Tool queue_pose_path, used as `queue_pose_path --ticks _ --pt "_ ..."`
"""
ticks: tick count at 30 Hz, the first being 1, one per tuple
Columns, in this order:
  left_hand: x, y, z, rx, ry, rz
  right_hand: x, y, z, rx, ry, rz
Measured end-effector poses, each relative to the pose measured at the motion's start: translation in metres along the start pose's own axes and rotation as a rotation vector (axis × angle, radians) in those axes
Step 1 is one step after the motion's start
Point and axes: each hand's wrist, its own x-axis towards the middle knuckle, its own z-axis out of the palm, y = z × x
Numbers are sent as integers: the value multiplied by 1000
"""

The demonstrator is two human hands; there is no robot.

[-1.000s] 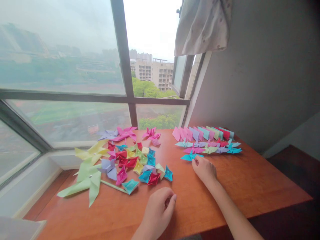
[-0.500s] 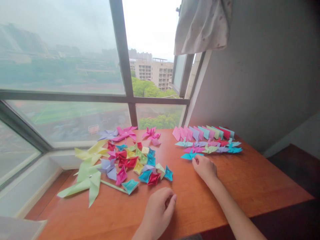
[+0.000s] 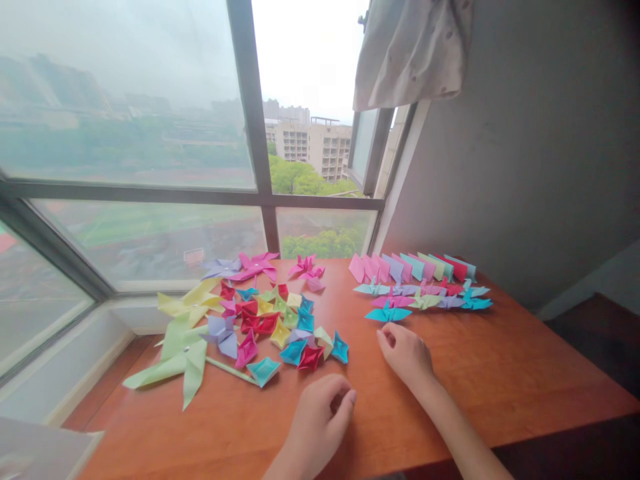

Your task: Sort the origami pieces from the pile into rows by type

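My right hand (image 3: 406,353) hovers just in front of a bright blue paper crane (image 3: 389,313), its fingers curled in and nothing seen between them. A small gap shows between the hand and the crane. Behind that crane stand rows of other paper cranes (image 3: 427,300) in pink, green, purple and blue. My left hand (image 3: 323,413) rests on the table in a loose fist, with nothing visible in it. Nearest to it are a red paper boat (image 3: 311,359) and a teal paper boat (image 3: 263,371), at the front of a colourful cluster of folded boats.
Large paper pinwheels lie left, among them a light green pinwheel (image 3: 184,357) and a pink pinwheel (image 3: 256,267). A row of folded paper planes (image 3: 415,268) stands at the back right. The wooden table (image 3: 500,393) meets a window (image 3: 140,240) and a grey wall (image 3: 525,167).
My right hand has let go of the bright blue crane and drawn back slightly toward me. My left hand stays in place. The view has shifted a little.
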Motion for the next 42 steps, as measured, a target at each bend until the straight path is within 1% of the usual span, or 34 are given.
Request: queue_pose_path --ticks 3,5,7,9,10,11,12,14,16,19,22,25,29,32,36,39,42 --pt "6 7 -13 -132 -3 -31 -12 -7 13 97 16 -83" --pt "17 13 -31 -160 8 -21 -16 -8 19 140 16 -117" --pt "35 17 -55 -105 41 1 -17 -7 23 183 14 -139" --pt "62 16 -82 3 112 10 -16 -4 24 226 15 -148" --pt "77 14 -94 99 162 1 -15 -2 25 244 17 -147" --pt "94 11 -105 209 204 -25 -14 -1 26 260 20 -145" --pt "111 6 -115 255 239 -52 -14 0 26 272 24 -140" --pt "143 -5 -128 308 278 -104 -13 1 29 298 30 -129" --pt "169 -16 -134 350 297 -162 -12 2 31 325 30 -125" --pt "196 -28 -133 380 268 -232 -10 2 33 342 25 -131" --pt "211 -36 -127 376 233 -257 -9 2 33 334 30 -142" --pt "218 -42 -119 335 224 -245 -8 2 32 334 35 -142" --pt "217 -44 -112 235 248 -200 -8 1 31 329 29 -142" --pt "210 -38 -108 130 287 -146 -9 0 30 341 27 -136" --pt "188 -15 -98 -26 379 -36 -9 -1 28 425 28 -140" --pt "160 7 -79 -130 407 42 -9 -3 23 578 44 -132" --pt "123 27 -51 -184 404 87 -11 -10 12 804 28 -87"
